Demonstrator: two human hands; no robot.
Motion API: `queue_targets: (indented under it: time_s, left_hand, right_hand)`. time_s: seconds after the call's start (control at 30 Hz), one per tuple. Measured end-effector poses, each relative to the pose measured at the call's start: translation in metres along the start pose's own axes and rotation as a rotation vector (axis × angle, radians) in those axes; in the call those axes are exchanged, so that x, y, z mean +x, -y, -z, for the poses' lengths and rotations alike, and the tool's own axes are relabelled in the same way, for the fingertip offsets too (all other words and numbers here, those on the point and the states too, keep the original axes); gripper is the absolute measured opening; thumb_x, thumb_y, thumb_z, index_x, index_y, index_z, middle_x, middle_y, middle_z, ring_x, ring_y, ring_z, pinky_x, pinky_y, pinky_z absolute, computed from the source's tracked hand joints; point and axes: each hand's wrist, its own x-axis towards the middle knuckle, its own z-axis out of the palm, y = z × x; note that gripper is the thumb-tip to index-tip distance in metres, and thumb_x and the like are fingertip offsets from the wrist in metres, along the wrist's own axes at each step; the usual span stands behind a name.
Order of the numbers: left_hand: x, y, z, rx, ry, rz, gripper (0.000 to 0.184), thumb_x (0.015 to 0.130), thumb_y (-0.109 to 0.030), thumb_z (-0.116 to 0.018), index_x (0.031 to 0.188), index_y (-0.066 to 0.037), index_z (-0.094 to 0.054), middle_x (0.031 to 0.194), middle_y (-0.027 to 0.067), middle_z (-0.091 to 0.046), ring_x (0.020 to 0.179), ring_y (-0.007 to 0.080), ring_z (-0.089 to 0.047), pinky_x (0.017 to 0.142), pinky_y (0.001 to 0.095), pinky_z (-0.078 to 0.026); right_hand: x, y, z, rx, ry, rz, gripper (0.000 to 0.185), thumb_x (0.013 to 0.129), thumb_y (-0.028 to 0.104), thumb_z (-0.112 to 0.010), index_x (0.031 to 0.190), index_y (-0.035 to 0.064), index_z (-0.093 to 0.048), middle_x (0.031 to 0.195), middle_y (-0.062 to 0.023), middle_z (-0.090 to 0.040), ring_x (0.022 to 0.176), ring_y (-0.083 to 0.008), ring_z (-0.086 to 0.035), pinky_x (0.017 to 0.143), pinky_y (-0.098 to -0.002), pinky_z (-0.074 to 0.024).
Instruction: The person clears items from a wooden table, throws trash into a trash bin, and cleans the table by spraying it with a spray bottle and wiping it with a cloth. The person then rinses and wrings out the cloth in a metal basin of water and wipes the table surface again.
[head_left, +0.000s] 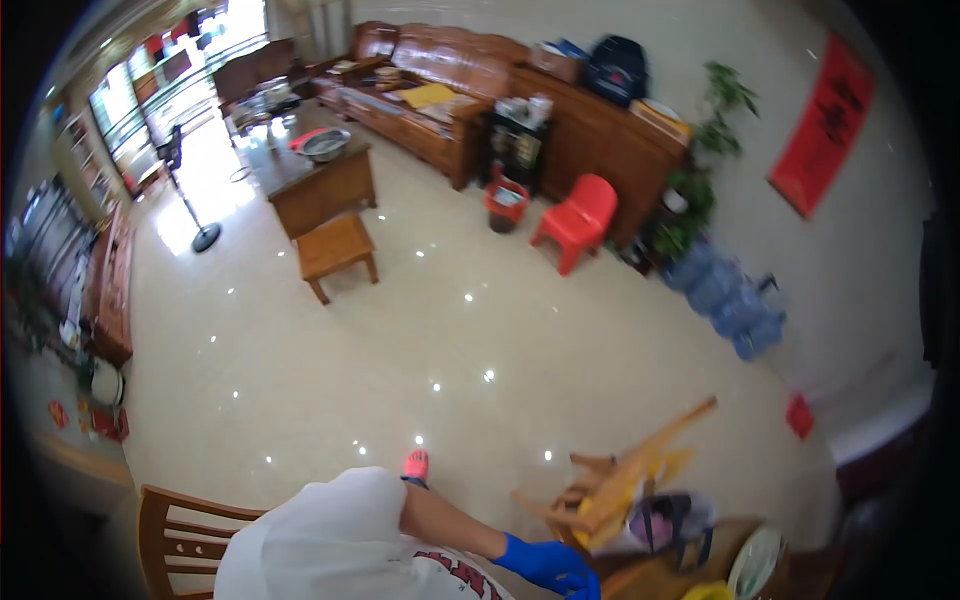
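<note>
My left hand [563,572], in a blue glove, reaches rightward from a white sleeve [330,525] at the bottom edge. Its fingers are blurred and partly cut off, so what it holds, if anything, cannot be made out. Just right of it is a wooden table [640,578], with a light plate or lid [757,562] and a yellow object [708,592]. Near the table edge is a bag [655,523] with something purple inside. Behind it, a wooden chair [625,490] with yellow on it is blurred. My right hand is not in view.
A slatted wooden chair [155,540] stands at lower left. Farther off are a wooden stool [335,250], a red plastic chair [580,218], a bin [505,205], blue water bottles [722,298], a sofa [440,75] and a standing fan [205,237]. A pink slipper [416,465] shows below.
</note>
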Motion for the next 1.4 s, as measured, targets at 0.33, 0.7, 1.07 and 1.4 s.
queue_targets:
  time_s: [0.33,0.7,1.07,1.4]
  left_hand:
    - [-0.212,0.152,0.374,0.096,-0.809,0.456,0.050,0.086,-0.037,-0.060,0.127,-0.009,-0.052,0.115,0.0182,-0.057,0.103,0.0338,-0.057,0.089,0.0411,-0.046]
    - [-0.541,0.478,0.379,-0.506,-1.377,1.698,0.041,0.084,-0.040,-0.057,0.103,-0.005,-0.066,0.097,0.0164,-0.067,0.087,0.0279,-0.064,0.078,0.0381,-0.049]
    - [-0.590,0.431,0.475,-1.931,-2.112,1.483,0.041,0.089,-0.039,-0.045,0.120,-0.012,-0.047,0.108,0.0175,-0.059,0.086,0.0338,-0.060,0.068,0.0472,-0.046]
    - [-0.766,0.634,1.021,-0.613,-1.896,1.293,0.036,0.084,-0.035,-0.056,0.096,-0.002,-0.068,0.086,0.0157,-0.067,0.077,0.0236,-0.064,0.071,0.0328,-0.050]
  right_hand:
    - [0.191,0.033,-0.355,-0.362,0.481,0.340,0.025,0.093,0.009,-0.048,0.111,-0.0047,-0.060,0.093,-0.0163,-0.066,0.081,-0.0234,-0.064,0.074,-0.0323,-0.0517]
    - [0.475,-0.022,-0.700,-1.203,1.392,0.621,0.047,0.085,0.042,-0.055,0.120,0.0103,-0.055,0.097,-0.0160,-0.064,0.087,-0.0349,-0.062,0.074,-0.0460,-0.0475]
    - [0.611,0.018,-1.162,-1.034,1.694,0.960,0.048,0.087,0.041,-0.053,0.124,0.0106,-0.053,0.111,-0.0172,-0.062,0.098,-0.0328,-0.061,0.084,-0.0447,-0.0470]
    - [0.727,0.030,-1.483,-0.919,1.674,0.676,0.051,0.086,0.044,-0.053,0.126,0.0118,-0.053,0.110,-0.0171,-0.063,0.100,-0.0339,-0.061,0.086,-0.0417,-0.0478]
